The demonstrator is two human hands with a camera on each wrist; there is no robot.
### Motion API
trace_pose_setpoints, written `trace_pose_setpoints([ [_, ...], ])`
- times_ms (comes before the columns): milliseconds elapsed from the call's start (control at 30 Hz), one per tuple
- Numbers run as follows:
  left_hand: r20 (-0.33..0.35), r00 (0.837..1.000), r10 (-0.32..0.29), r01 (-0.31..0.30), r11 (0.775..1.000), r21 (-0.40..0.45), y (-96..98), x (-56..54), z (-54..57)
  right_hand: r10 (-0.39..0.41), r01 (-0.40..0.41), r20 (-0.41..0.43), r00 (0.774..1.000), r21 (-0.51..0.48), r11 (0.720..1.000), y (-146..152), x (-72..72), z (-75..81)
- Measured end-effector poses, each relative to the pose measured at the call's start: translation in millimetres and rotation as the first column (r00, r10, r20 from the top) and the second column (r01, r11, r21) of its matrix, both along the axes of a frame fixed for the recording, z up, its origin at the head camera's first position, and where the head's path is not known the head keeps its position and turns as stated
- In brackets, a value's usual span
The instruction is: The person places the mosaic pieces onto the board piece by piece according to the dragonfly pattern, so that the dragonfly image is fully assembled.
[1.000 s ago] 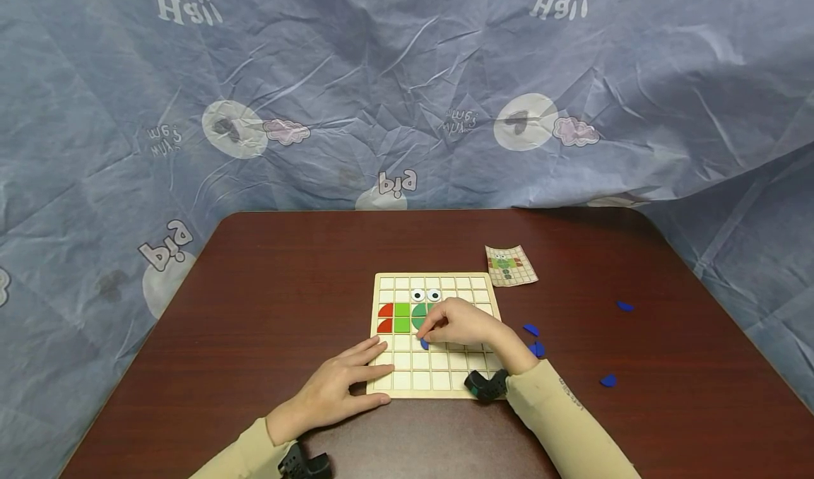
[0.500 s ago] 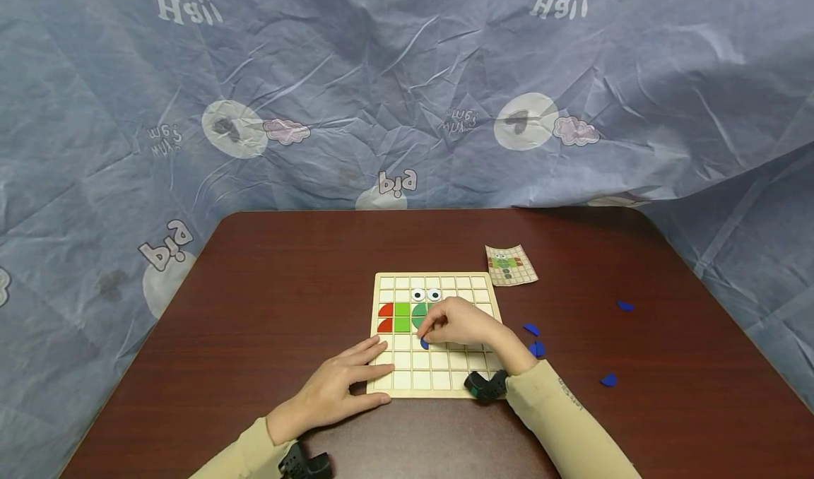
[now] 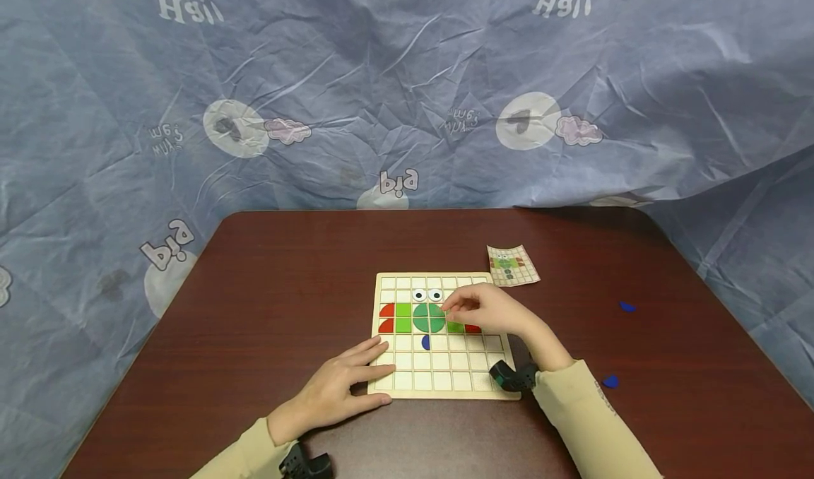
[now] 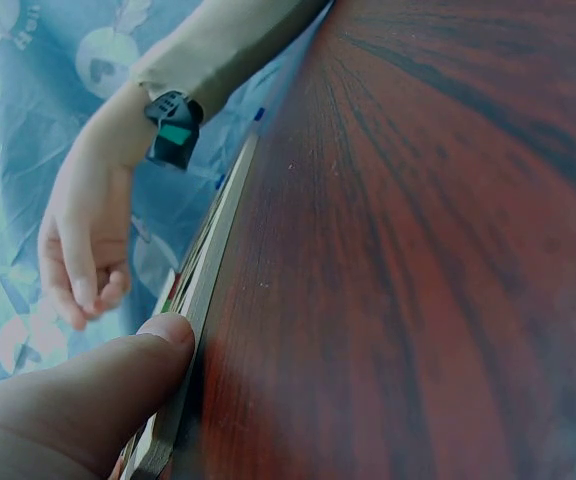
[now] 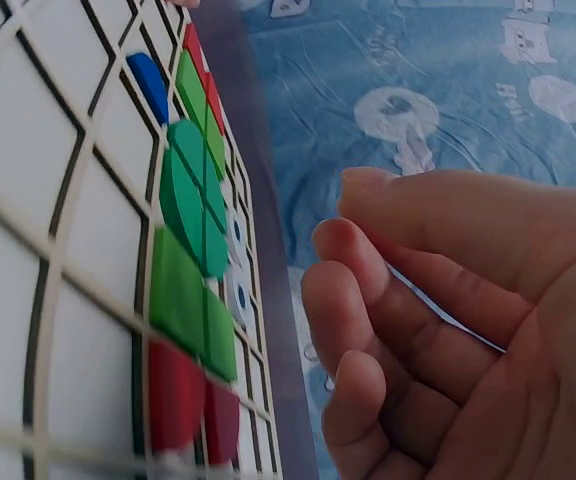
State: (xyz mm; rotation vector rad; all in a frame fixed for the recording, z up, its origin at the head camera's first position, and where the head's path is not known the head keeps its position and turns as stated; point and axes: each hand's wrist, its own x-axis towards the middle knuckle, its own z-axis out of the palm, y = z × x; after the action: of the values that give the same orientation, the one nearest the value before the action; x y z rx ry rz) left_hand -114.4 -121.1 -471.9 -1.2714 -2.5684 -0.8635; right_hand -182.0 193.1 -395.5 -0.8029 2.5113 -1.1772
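Observation:
The grid board (image 3: 422,380) lies flat on the table, holding coloured tiles. My left hand (image 3: 337,391) rests with spread fingers on its left side; in the left wrist view the thumb (image 4: 118,385) touches the board's edge. My right hand (image 3: 486,307) hovers over the board's right part, its fingers loosely bent. Nothing shows between thumb and fingertips in the right wrist view. A blue quarter-round piece (image 3: 426,342) sits in a cell just below the dark green circle (image 3: 429,318). Light green squares (image 3: 403,318) and red quarter-rounds (image 3: 386,318) flank the circle. Two eye tiles (image 3: 427,295) sit above.
A picture card (image 3: 514,265) lies behind the board's far right corner. To the right on the table are a blue piece (image 3: 627,306) and a nearer blue piece (image 3: 610,381). My right forearm covers the spot beside the board. A patterned blue cloth (image 3: 356,111) hangs behind.
My right hand has let go of the blue piece, leaving it in its cell, and moved up and right. The right forearm now hides the blue pieces beside the board. The left hand stays put.

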Motion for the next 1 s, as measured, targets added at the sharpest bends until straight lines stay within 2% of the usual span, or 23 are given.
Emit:
trace_pose_setpoints([
  [133, -0.004, 1.000, 0.000, 0.000, 1.000, 0.001, 0.1, -0.1, -0.1, -0.061, 0.061, -0.023, 0.998, 0.011, 0.998, 18.9, 4.3, 2.2],
  [433, 0.000, 1.000, 0.005, -0.005, 1.000, -0.003, 0.2, 0.2, 0.2, -0.153, 0.156, -0.095, 0.984, 0.019, 0.988, 59.3, 16.0, -4.4],
  [533, 0.005, 1.000, 0.003, -0.003, 1.000, -0.001, 0.7, 0.6, 0.5, -0.194, 0.195, -0.089, 0.977, 0.006, 0.981, 67.2, 24.1, -0.1],
  [633, 0.008, 1.000, 0.001, -0.001, 1.000, 0.002, 1.0, 1.1, 1.1, -0.218, 0.220, -0.100, 0.971, 0.005, 0.976, 80.0, 27.1, -3.5],
  [700, 0.008, 1.000, 0.002, -0.002, 1.000, 0.003, 1.0, 1.3, 1.3, -0.216, 0.218, -0.092, 0.972, 0.007, 0.976, 89.8, 27.1, -6.2],
  [767, 0.006, 1.000, 0.005, -0.005, 1.000, 0.002, 0.7, 1.2, 1.1, -0.218, 0.220, -0.089, 0.972, 0.008, 0.975, 102.9, 22.4, -16.6],
  [1000, 0.019, 1.000, 0.004, -0.003, 1.000, -0.003, -0.2, 1.1, 1.2, -0.219, 0.218, -0.001, 0.976, 0.019, 0.976, 121.0, 19.7, -22.2],
])
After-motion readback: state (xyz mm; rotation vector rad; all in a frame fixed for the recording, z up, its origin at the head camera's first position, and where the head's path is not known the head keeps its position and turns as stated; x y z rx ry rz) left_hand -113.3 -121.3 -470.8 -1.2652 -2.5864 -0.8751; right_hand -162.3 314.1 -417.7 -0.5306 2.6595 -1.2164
